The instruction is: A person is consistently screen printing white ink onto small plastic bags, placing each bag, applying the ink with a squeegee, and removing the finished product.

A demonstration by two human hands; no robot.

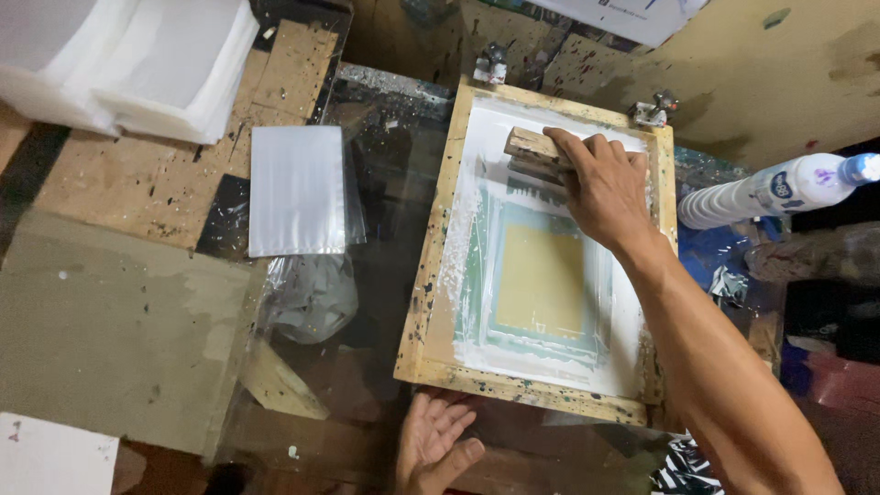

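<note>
A wooden screen-printing frame (431, 257) lies on a glass-topped table, its mesh smeared with white ink around a yellowish rectangular patch (541, 280). My right hand (600, 183) grips a wooden squeegee (530, 151) pressed on the mesh near the frame's far edge. My left hand (438, 445) rests flat, fingers spread, on the table just in front of the frame's near edge, close to its lower left corner.
Two metal hinge clamps (653, 110) hold the frame's far side. A clear plastic bag (298, 188) lies left of the frame, with crumpled plastic (312, 298) below it. White foam sheets (137, 64) are stacked far left. A white bottle (779, 188) lies on its side at right.
</note>
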